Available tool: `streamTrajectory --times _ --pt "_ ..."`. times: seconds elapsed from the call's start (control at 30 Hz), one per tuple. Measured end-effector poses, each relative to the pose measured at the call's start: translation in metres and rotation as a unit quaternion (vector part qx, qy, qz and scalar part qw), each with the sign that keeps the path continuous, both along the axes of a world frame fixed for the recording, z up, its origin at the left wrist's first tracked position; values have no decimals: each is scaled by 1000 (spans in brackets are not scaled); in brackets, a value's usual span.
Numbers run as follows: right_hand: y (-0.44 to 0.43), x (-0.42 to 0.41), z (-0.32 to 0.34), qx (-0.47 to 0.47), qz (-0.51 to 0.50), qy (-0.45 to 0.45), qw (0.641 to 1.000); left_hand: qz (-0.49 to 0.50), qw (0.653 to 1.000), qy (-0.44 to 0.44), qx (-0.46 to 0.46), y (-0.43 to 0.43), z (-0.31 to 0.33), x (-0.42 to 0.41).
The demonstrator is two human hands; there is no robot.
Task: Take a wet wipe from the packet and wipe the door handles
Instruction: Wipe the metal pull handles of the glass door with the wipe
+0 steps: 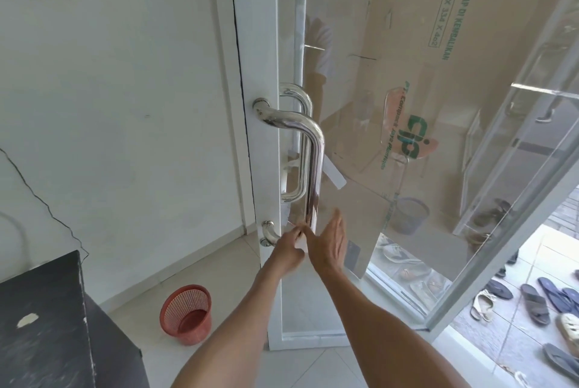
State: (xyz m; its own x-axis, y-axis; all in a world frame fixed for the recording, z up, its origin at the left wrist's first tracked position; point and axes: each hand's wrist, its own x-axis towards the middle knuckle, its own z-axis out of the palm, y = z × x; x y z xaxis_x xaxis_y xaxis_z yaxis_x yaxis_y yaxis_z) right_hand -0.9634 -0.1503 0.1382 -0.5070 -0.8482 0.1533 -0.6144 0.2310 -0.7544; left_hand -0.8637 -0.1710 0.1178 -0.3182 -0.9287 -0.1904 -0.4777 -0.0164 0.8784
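A chrome pull handle stands upright on the white frame of a glass door. A second chrome handle shows behind it through the glass. My left hand is at the lower end of the near handle and pinches a white wet wipe against the bar. My right hand is just to the right of the bar, fingers straight and pointing up, thumb near the wipe. The wipe is mostly hidden between the two hands. No packet is in view.
A red mesh basket sits on the tiled floor at lower left. A black cabinet fills the left corner. The second glass door stands swung open at right, with several sandals outside. Cardboard covers the glass.
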Motion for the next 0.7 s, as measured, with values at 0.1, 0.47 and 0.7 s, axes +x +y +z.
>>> streamTrajectory --times 0.1,0.47,0.7 --pt "24 6 -18 37 -95 -137 985 8 999 32 29 1 9 3" --pt "16 24 -22 114 -15 -375 920 28 996 82 29 16 22 3" --pt "8 23 -26 93 -78 -334 935 17 1000 -6 -10 15 18 17"
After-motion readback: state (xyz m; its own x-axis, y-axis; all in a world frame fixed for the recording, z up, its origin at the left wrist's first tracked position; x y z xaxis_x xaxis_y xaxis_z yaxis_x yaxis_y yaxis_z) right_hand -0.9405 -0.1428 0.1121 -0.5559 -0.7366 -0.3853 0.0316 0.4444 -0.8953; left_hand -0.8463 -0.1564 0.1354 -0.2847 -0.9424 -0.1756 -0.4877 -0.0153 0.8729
